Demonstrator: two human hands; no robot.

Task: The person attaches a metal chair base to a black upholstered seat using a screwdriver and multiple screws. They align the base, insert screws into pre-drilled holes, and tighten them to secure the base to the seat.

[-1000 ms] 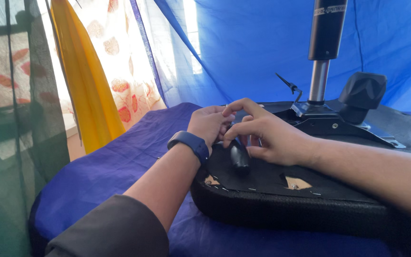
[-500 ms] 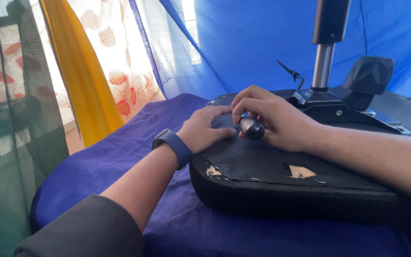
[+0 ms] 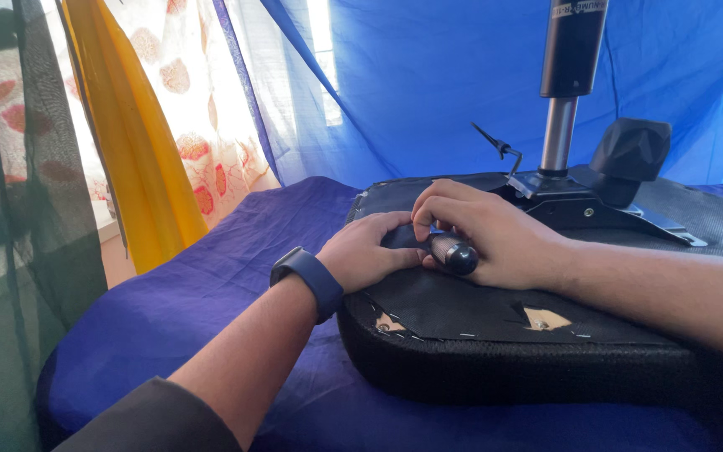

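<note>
As the head view looks down across the work, findings run from largest item to smallest.

Backdrop: blue tarp fills the upper centre and right of the frame; a floral curtain and a yellow cloth hang at upper left.

Support surface: a purple sheet covers the surface from lower left to centre; whether a counter or a bed lies beneath cannot be told.

Chair seat: black office chair seat, lying upside down on the sheet, centre to lower right. Its underside fabric is torn in two spots near the front edge, pale foam showing.

Seat mechanism: metal plate with gas cylinder standing upright from it, upper right; a black knob just beside it, a thin lever to its left.

Left hand: centre frame, resting on the seat's underside at its left edge, fingers curled against the tool's front end. Wrist carries a dark blue watch.

Right hand: centre frame, just right of the left hand and touching it; grip pressed around the tool's handle.

Tool: black-handled tool, screwdriver-like, lying low across the seat's underside between both hands; its tip is hidden by the fingers.
</note>
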